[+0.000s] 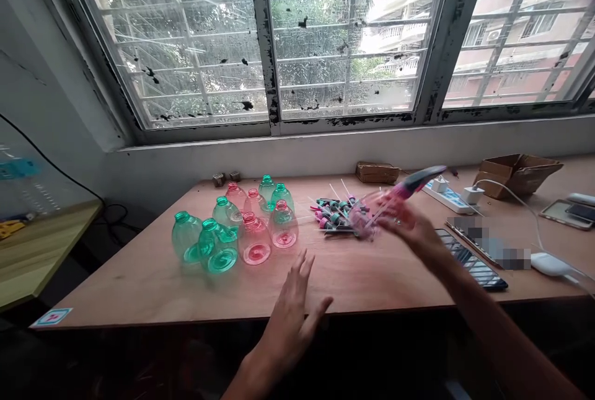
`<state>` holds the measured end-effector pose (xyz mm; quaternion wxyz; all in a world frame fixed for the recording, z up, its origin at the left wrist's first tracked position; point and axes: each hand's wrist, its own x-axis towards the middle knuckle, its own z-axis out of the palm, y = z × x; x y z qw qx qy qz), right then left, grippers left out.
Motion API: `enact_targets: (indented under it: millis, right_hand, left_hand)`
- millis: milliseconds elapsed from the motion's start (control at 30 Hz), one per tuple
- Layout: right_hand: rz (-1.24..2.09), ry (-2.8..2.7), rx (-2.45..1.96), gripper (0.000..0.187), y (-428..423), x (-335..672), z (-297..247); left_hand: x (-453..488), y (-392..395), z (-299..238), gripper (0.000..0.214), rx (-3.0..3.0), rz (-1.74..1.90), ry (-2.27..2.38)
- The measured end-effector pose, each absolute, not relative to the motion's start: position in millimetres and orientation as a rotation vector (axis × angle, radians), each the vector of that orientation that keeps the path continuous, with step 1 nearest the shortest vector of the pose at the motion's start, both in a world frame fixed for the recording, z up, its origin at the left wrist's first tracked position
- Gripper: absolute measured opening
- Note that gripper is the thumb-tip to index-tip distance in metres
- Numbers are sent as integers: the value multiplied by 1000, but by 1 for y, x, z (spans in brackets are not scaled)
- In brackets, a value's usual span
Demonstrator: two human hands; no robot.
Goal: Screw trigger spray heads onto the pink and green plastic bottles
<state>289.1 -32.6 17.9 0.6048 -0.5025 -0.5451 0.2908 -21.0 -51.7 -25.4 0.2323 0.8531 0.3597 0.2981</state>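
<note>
Several clear green and pink plastic bottles [235, 226] without caps lie grouped on the wooden table [139, 276]. To their right is a heap of pink and teal spray pump heads [339, 214] with thin white tubes. My left hand [292, 313] hovers open, fingers spread, over the table's front edge near the bottles. My right hand [404, 223] is blurred by motion beside the heap and seems closed on a pink pump head with its tube; the grip is not sharp.
A keyboard [471, 260] lies right of my right hand. Behind it are a power strip [449, 198] with a charger, a white mouse [551, 263], a phone [564, 213], an open cardboard box [515, 172] and a small brown box [377, 172]. A window fills the back wall.
</note>
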Motion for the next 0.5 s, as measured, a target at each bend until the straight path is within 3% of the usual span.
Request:
enact_targets:
  millis: [133, 267, 500]
  right_hand:
    - [206, -1064, -1603, 73, 26, 382, 32]
    - [72, -934, -1834, 75, 59, 427, 25]
    - [-43, -726, -2072, 53, 88, 439, -6]
  left_hand:
    - [-21, -46, -32, 60, 2412, 819, 988]
    - [-20, -50, -32, 67, 2503, 779, 937]
    - [-22, -51, -36, 76, 2570, 727, 933]
